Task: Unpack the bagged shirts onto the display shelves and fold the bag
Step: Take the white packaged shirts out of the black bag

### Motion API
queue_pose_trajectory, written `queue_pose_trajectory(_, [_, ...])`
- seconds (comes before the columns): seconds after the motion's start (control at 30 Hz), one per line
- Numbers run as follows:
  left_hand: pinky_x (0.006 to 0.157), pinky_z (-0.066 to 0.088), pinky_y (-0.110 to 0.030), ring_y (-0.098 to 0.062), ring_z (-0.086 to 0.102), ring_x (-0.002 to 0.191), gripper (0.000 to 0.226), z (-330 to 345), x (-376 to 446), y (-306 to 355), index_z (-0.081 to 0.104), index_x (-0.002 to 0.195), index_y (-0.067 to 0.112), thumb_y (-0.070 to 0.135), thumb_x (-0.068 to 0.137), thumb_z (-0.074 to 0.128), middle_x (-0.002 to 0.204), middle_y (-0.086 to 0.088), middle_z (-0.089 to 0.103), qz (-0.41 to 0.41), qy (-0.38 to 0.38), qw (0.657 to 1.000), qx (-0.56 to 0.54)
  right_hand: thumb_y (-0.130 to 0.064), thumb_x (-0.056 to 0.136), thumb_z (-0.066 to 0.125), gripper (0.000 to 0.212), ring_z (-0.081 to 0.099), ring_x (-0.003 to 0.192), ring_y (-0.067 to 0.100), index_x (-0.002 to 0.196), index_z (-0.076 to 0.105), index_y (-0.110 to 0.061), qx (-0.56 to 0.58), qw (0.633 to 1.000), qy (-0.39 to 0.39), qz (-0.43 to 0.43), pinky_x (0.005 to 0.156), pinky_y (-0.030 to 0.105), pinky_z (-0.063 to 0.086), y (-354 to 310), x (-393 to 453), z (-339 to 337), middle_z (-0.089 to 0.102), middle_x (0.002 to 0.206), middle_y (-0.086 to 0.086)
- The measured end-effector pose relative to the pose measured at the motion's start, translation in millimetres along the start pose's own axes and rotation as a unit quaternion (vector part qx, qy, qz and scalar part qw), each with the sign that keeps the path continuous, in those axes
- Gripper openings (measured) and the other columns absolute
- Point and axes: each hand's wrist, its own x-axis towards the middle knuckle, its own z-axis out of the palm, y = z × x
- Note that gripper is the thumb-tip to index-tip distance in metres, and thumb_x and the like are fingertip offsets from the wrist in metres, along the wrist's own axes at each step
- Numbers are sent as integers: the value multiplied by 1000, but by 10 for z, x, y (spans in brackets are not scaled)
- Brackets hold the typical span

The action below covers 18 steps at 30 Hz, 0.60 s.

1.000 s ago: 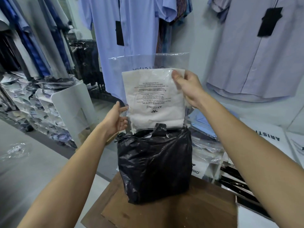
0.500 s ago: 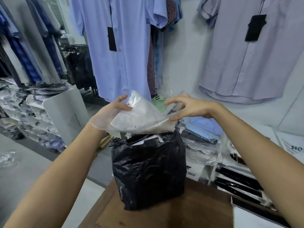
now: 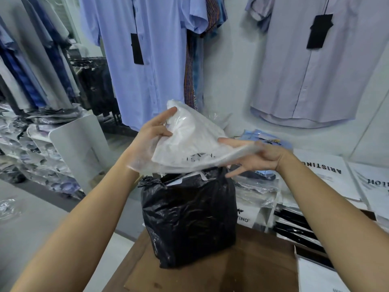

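Observation:
A white shirt packed in clear plastic point(image 3: 189, 140) hangs tilted, nearly flat, just above the black plastic bag point(image 3: 189, 218). My left hand point(image 3: 151, 135) grips its upper left corner, partly veiled by the plastic. My right hand point(image 3: 256, 157) holds its right edge, fingers spread underneath. The black bag stands upright on a brown cardboard surface point(image 3: 252, 270), its mouth open with more white packets showing inside. Display shelves point(image 3: 265, 199) with packed shirts lie just behind and to the right of the bag.
Light blue point(image 3: 147, 60) and lilac point(image 3: 315, 70) shirts hang on the wall behind. White branded boxes point(image 3: 324, 173) sit at right. A rack of bagged shirts point(image 3: 31, 148) with a white end panel point(image 3: 77, 148) stands at left. The grey floor holds a scrap of clear plastic point(image 3: 8, 207).
The packed shirt was upright over the bag a second ago; both hands have tipped it to nearly flat and lifted it slightly. The black bag stays put.

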Motion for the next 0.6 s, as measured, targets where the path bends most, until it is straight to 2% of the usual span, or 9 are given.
queue_pose_trajectory(0.07, [104,51,-36,-22,60,130,75,2,-29,-17,61,138,22,-23,83,40,141,7,61,22,-2,999,31,-63,54,88,130,41,146,34,156,30,-5,23,999,5,-45,112,59,40,-9,-32,46,41,160,12])
queue_pose_trajectory(0.13, [112,45,-37,-19,50,140,80,-28,-40,-56,65,132,27,-27,80,38,150,10,55,34,-5,998,52,-65,62,81,119,47,141,34,154,36,-6,30,996,62,-60,110,55,45,-35,-18,101,44,157,16])
queue_pose_trajectory(0.23, [115,41,-35,-14,47,140,80,-22,-30,-129,64,137,27,-25,80,43,148,15,55,14,-11,997,75,-39,82,79,74,59,128,22,147,51,-20,-108,963,242,-45,103,46,53,-76,96,165,51,153,7])
queue_pose_trajectory(0.3, [100,49,-26,-8,58,119,73,27,-35,-180,56,145,28,-16,87,53,132,22,65,3,-5,990,138,-16,87,79,69,57,123,12,149,50,-27,-191,932,305,-44,103,44,53,-56,155,187,52,146,0])
queue_pose_trajectory(0.37, [91,47,-33,-15,63,102,68,85,-38,-249,50,148,33,-1,91,64,125,14,70,-13,12,986,169,7,89,69,72,60,110,4,149,48,-27,-206,916,336,-78,85,26,60,-31,166,230,57,134,-2])
queue_pose_trajectory(0.43, [85,52,-34,-15,69,96,70,162,-65,-321,41,153,34,9,93,68,130,7,68,-22,31,981,190,13,86,68,76,51,122,4,147,50,-30,-227,891,378,-111,71,13,53,1,149,209,53,136,-1])
queue_pose_trajectory(0.5, [86,58,-29,-10,72,99,77,220,-75,-413,33,157,32,9,93,69,134,10,63,-12,49,975,218,11,80,72,82,41,136,11,142,52,-39,-230,879,398,-125,79,20,53,59,101,142,47,147,7])
queue_pose_trajectory(0.57, [91,60,-38,-16,72,103,85,254,-75,-531,33,156,39,2,89,69,143,8,55,4,49,969,240,9,74,75,88,43,140,22,137,52,-48,-221,880,402,-123,89,30,54,147,19,44,47,149,10])
queue_pose_trajectory(0.6, [90,61,-45,-22,72,100,90,273,-68,-596,35,153,47,-1,84,69,144,6,55,10,41,969,243,8,73,76,89,45,138,25,138,51,-48,-224,877,407,-121,89,27,53,192,-31,27,50,145,9])
